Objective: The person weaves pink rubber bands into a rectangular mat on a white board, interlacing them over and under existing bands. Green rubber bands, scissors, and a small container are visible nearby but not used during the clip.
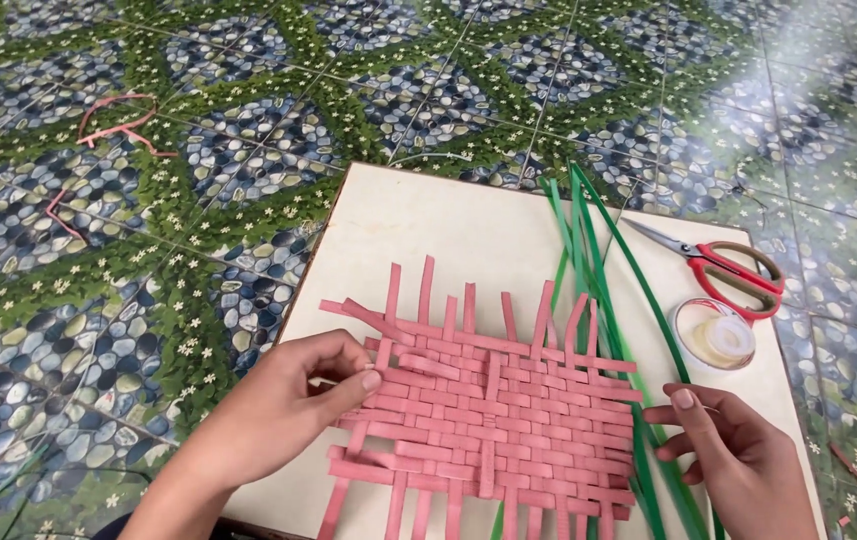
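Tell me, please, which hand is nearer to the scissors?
Right. The right hand lies just below the scissors, by the tape roll; the left hand is across the woven mat.

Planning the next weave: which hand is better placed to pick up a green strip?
Probably the right hand: it rests beside the green strips, while the left hand pinches the pink woven mat at its far edge.
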